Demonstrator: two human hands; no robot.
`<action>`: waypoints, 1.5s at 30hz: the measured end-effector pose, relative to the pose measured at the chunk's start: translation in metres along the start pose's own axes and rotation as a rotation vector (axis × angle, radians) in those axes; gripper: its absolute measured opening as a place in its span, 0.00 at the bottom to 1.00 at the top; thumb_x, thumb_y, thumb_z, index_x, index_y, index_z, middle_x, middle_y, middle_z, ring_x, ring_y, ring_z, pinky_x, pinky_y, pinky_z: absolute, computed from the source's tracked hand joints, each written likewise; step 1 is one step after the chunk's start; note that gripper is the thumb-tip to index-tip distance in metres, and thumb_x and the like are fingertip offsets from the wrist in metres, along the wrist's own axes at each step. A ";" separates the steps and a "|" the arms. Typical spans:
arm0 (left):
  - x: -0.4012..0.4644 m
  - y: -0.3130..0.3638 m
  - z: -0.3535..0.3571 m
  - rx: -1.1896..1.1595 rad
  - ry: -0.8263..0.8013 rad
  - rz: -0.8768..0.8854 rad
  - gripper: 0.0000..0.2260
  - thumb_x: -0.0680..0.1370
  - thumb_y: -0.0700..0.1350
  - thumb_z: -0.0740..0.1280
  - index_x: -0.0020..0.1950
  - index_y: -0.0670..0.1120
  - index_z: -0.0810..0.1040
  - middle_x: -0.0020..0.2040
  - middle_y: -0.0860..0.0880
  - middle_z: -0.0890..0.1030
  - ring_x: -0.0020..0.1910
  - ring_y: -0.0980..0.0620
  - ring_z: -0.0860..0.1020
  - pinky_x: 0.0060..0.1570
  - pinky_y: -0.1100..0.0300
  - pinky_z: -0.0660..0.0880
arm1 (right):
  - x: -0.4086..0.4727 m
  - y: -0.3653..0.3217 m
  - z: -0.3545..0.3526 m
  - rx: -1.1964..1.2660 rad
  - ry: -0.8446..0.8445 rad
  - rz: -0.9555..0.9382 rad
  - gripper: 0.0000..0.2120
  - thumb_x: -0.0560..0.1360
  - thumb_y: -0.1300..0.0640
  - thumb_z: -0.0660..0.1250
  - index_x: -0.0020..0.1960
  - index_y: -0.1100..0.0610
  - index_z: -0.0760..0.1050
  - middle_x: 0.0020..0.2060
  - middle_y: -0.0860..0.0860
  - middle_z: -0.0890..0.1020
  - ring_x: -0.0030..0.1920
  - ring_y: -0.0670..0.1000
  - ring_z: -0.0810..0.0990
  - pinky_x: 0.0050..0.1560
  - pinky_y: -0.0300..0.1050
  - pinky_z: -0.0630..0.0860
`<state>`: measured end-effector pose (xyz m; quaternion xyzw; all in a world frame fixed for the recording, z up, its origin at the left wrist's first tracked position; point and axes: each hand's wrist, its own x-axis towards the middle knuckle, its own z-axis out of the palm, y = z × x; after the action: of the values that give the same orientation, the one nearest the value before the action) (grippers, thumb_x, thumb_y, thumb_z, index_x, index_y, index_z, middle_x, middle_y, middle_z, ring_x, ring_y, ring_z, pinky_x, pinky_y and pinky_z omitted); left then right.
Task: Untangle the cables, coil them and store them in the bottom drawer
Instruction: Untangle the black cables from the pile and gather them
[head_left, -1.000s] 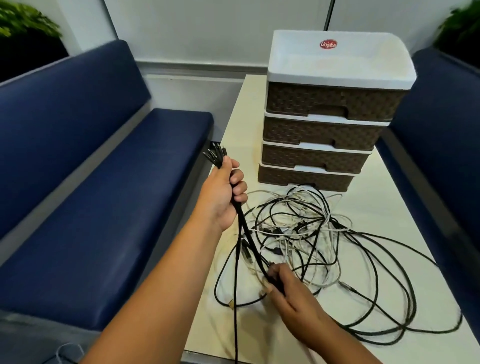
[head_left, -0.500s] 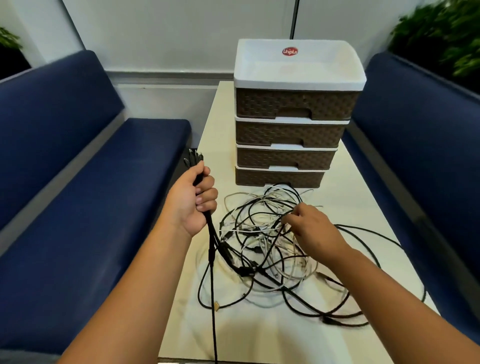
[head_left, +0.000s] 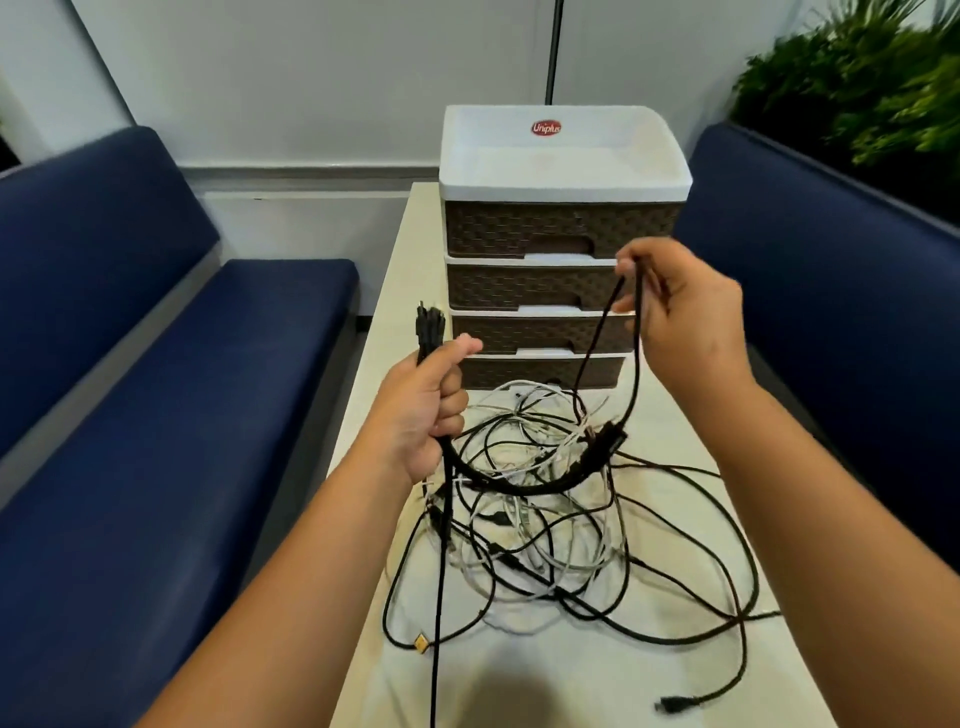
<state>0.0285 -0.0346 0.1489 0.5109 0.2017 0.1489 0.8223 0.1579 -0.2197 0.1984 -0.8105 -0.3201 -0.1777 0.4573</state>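
While the left hand (head_left: 423, 410) grips a bundle of plug ends (head_left: 429, 332), the right hand (head_left: 675, 317) pinches a black cable (head_left: 635, 364) above the tangle (head_left: 535, 514).

The tangle of black and white cables (head_left: 545, 519) is covering the middle of the table (head_left: 571, 686), lying right up against the closed bottom drawer (head_left: 540, 371) of the 4-drawer unit (head_left: 561, 249) and blocking its front. Bare tabletop is showing at the near edge and along the left strip. Blue benches (head_left: 156, 415) are flanking both sides.
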 end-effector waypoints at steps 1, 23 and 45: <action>0.001 0.001 0.007 0.032 -0.020 0.012 0.10 0.78 0.46 0.68 0.58 0.44 0.77 0.25 0.56 0.60 0.22 0.59 0.56 0.19 0.67 0.52 | 0.003 -0.009 -0.004 0.086 0.007 -0.006 0.11 0.79 0.62 0.61 0.53 0.49 0.77 0.43 0.49 0.81 0.39 0.50 0.83 0.43 0.53 0.81; 0.009 0.028 0.057 0.295 -0.112 0.264 0.13 0.82 0.54 0.60 0.49 0.47 0.79 0.28 0.51 0.59 0.24 0.56 0.56 0.24 0.61 0.52 | -0.058 0.047 0.084 -0.224 -0.446 0.370 0.09 0.77 0.52 0.68 0.52 0.56 0.83 0.44 0.53 0.83 0.47 0.54 0.80 0.43 0.40 0.67; 0.043 -0.092 0.042 0.594 0.003 -0.018 0.12 0.76 0.53 0.70 0.47 0.43 0.81 0.33 0.52 0.78 0.31 0.54 0.73 0.30 0.62 0.65 | 0.036 -0.001 0.026 0.556 -0.287 0.368 0.05 0.76 0.63 0.70 0.50 0.64 0.80 0.37 0.59 0.83 0.39 0.55 0.85 0.44 0.47 0.83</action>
<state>0.0903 -0.0879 0.0746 0.7271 0.2422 0.0769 0.6378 0.1832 -0.1839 0.2064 -0.7157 -0.2660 0.1170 0.6350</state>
